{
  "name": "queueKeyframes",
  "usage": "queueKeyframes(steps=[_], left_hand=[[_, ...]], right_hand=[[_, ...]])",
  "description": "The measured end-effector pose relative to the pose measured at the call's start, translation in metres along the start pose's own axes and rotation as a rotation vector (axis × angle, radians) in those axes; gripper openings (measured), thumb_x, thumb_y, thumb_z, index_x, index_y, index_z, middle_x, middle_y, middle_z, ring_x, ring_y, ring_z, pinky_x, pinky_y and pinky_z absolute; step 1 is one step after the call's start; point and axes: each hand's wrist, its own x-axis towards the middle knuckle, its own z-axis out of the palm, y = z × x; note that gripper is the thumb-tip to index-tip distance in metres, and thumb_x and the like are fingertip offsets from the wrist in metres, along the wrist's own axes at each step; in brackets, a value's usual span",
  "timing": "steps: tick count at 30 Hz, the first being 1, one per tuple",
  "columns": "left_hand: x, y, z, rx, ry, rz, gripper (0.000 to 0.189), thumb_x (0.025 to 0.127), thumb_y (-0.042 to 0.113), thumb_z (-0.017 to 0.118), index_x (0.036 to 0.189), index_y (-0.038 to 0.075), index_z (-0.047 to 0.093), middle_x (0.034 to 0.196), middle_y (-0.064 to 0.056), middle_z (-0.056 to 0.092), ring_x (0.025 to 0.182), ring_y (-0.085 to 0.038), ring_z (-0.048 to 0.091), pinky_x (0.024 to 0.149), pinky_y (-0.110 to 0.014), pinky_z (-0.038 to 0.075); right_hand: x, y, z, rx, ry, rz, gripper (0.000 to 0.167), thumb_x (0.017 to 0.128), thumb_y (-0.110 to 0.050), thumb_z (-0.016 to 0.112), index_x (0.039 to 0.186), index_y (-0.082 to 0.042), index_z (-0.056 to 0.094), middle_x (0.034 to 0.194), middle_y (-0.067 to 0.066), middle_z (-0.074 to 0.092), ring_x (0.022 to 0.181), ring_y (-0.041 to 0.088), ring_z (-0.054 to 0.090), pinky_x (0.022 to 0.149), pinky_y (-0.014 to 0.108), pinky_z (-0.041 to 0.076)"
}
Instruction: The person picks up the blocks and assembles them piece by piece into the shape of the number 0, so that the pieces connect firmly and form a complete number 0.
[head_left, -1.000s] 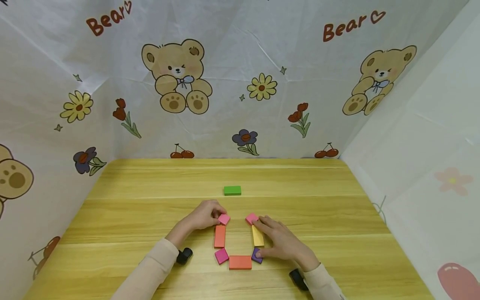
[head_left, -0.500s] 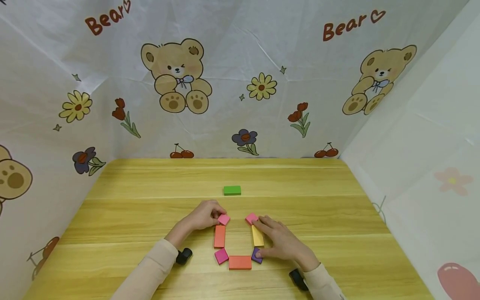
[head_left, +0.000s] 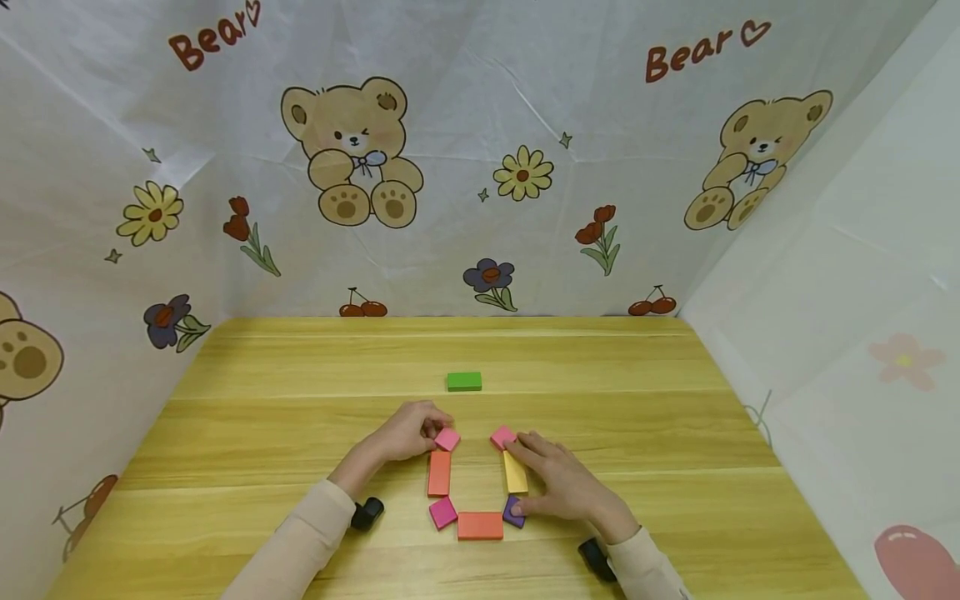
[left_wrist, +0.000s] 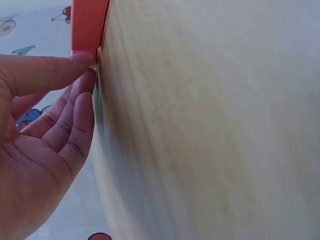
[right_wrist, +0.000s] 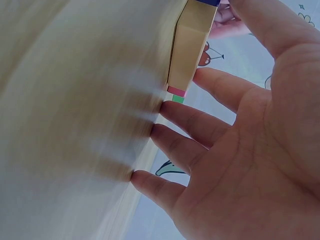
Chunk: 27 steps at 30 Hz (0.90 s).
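Wooden blocks lie flat in a U on the table. At its left tip, my left hand [head_left: 408, 431] pinches a pink block [head_left: 448, 439] between thumb and fingers. Below that come an orange-red block [head_left: 439, 475], a magenta block [head_left: 442, 513] and a second orange-red block [head_left: 480, 526] across the bottom. My right hand [head_left: 564, 483] spreads along the right side. Its index fingertip touches another pink block [head_left: 501, 437] and its thumb rests on a purple block [head_left: 514, 522]. Between them is a yellow block [head_left: 515, 472]. In the right wrist view the other fingertips touch the table.
A green block [head_left: 464, 382] lies farther back, beyond the U's open end. The wood-grain table [head_left: 630, 375] meets a bear-print cloth [head_left: 442, 250] at the back and sides. Black wrist devices [head_left: 368, 513] show below both hands.
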Motion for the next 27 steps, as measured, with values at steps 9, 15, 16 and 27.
queueKeyframes(steps=[9,15,16,27], left_hand=[[-0.019,0.013,-0.003,-0.011,0.150,-0.107,0.047,0.084,0.002,0.072,0.130,0.003,0.062,0.117,-0.009,0.061,0.104,-0.023,0.058,0.085,-0.037,0.051],[-0.034,0.037,-0.002,-0.126,0.228,-0.175,0.050,0.092,0.013,0.067,0.139,0.003,0.053,0.143,-0.015,0.048,0.131,-0.036,0.047,0.104,-0.053,0.043],[-0.037,0.040,0.000,-0.133,0.229,-0.180,0.052,0.093,0.016,0.066,0.141,0.003,0.050,0.147,-0.017,0.045,0.134,-0.038,0.043,0.107,-0.056,0.040],[-0.061,0.044,0.028,-0.087,0.111,-0.188,0.089,0.081,0.037,0.079,0.151,0.005,0.034,0.162,-0.018,0.017,0.147,-0.045,0.017,0.109,-0.069,0.026]], right_hand=[[0.000,0.001,0.001,0.008,-0.010,0.015,0.085,0.080,-0.045,0.077,0.149,-0.009,0.042,0.153,0.024,0.036,0.142,0.045,0.031,0.108,0.070,0.025],[0.000,0.003,0.001,0.004,-0.003,0.008,0.085,0.080,-0.046,0.077,0.149,-0.009,0.042,0.152,0.024,0.037,0.142,0.045,0.032,0.107,0.071,0.026],[0.000,0.003,0.001,0.004,-0.002,0.007,0.085,0.080,-0.045,0.077,0.149,-0.009,0.042,0.152,0.024,0.037,0.141,0.045,0.032,0.107,0.071,0.026],[0.000,0.001,0.000,0.002,0.006,-0.005,0.085,0.081,-0.047,0.076,0.148,-0.006,0.042,0.151,0.026,0.038,0.140,0.047,0.033,0.106,0.072,0.026]])
